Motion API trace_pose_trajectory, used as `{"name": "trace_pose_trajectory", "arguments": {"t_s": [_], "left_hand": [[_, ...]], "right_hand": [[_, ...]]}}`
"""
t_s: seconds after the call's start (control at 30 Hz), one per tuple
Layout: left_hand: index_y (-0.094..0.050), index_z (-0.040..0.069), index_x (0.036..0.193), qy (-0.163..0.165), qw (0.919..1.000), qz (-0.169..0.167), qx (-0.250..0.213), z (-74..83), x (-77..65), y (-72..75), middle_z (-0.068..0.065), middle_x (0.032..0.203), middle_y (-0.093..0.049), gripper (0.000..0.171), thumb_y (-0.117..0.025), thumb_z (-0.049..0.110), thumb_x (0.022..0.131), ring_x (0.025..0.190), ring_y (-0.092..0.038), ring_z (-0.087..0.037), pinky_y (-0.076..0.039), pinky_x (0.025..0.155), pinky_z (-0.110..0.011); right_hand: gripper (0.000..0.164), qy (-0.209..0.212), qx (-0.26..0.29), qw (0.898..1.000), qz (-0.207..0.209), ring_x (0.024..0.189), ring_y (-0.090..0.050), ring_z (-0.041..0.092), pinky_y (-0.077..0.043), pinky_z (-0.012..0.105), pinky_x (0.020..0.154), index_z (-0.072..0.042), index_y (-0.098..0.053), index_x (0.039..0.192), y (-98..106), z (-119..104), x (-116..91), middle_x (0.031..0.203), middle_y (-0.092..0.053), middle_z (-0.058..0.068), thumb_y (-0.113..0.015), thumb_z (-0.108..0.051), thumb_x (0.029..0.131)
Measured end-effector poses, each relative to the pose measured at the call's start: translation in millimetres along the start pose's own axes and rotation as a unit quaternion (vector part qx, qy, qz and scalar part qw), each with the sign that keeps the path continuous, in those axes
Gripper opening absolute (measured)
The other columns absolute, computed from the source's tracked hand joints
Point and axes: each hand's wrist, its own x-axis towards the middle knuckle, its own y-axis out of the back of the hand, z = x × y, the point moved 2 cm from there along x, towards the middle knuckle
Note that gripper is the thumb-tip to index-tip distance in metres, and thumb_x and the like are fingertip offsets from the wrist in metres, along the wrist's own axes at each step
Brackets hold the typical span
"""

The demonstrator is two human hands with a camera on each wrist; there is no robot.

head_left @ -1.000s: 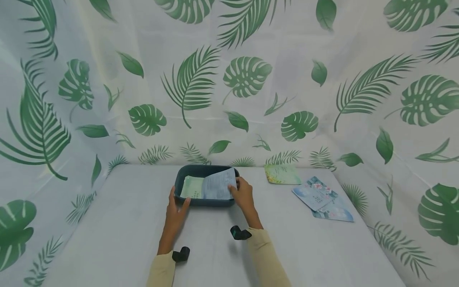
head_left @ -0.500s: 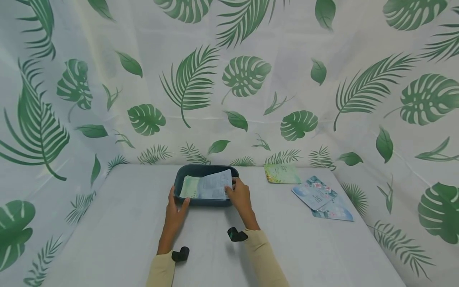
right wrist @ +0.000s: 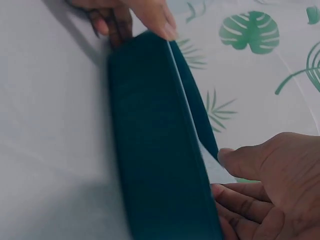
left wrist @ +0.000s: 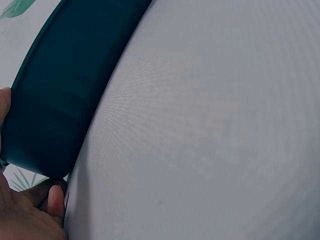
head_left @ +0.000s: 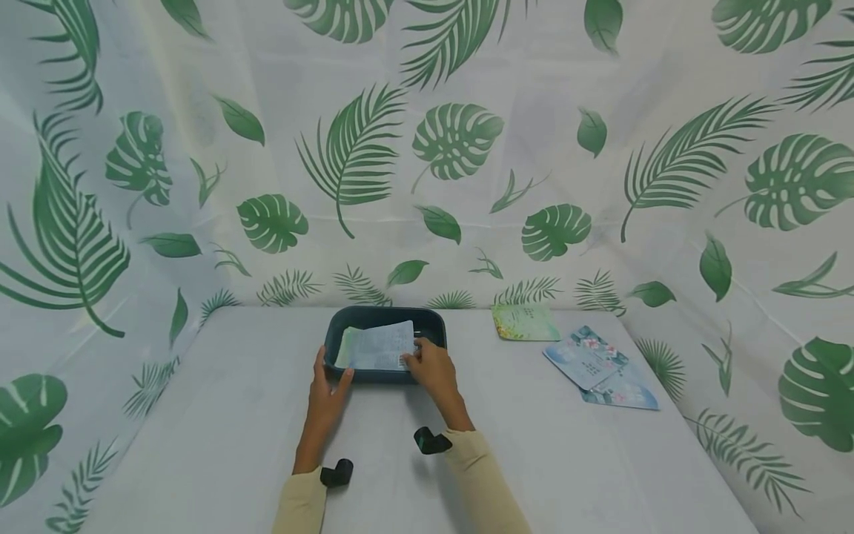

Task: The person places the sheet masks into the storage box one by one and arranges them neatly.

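Observation:
A dark teal tray (head_left: 380, 377) stands near the back of the white table. My left hand (head_left: 325, 399) holds its front left corner, thumb at the front rim and fingers along the left side; the left wrist view shows the tray's outer wall (left wrist: 65, 95) beside that hand. My right hand (head_left: 437, 374) pinches the right end of a flat pale blue packet (head_left: 382, 348) with small print, inside the tray. Under it, a light green packet (head_left: 344, 350) shows only at its left edge. In the right wrist view, the right thumb and fingers sit by the tray rim.
To the right on the table lie a green and yellow packet (head_left: 525, 323) and two overlapping blue floral packets (head_left: 587, 360), (head_left: 627, 389). A leaf-printed white sheet (head_left: 373, 185) hangs behind and at both sides.
My right hand has moved left with the pale blue packet, lowering it over the light green one, which is now mostly covered. The left hand keeps its place on the tray.

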Motion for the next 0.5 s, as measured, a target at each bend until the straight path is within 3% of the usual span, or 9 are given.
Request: {"name": "trace_pose_trajectory", "arguments": {"t_s": [0.23,0.5], "left_hand": [[-0.01,0.013,0.157,0.004,1.0,0.008,-0.001,-6.6,0.2,-2.8,-0.022,0.161,-0.017,0.079,-0.058,0.035,0.098,0.148,-0.02,-0.041,-0.025,0.115,-0.06],[-0.008,0.016,0.158,0.006,1.0,0.001,0.004,-1.8,1.8,-0.2,-0.021,0.162,-0.015,0.08,-0.056,0.036,0.098,0.149,-0.017,-0.04,-0.023,0.116,-0.06]], "right_hand": [[0.038,0.032,-0.015,0.999,-0.004,0.07,-0.06,0.014,-0.047,0.028,0.059,0.001,-0.065,0.117,-8.3,-3.1,-5.6,0.092,-0.072,0.007,-0.071,-0.025,0.089],[0.037,0.053,0.011,0.999,0.003,0.066,-0.058,0.012,-0.044,0.026,0.056,0.002,-0.065,0.117,-8.5,-4.0,-5.4,0.091,-0.072,0.008,-0.07,-0.023,0.09]]}}
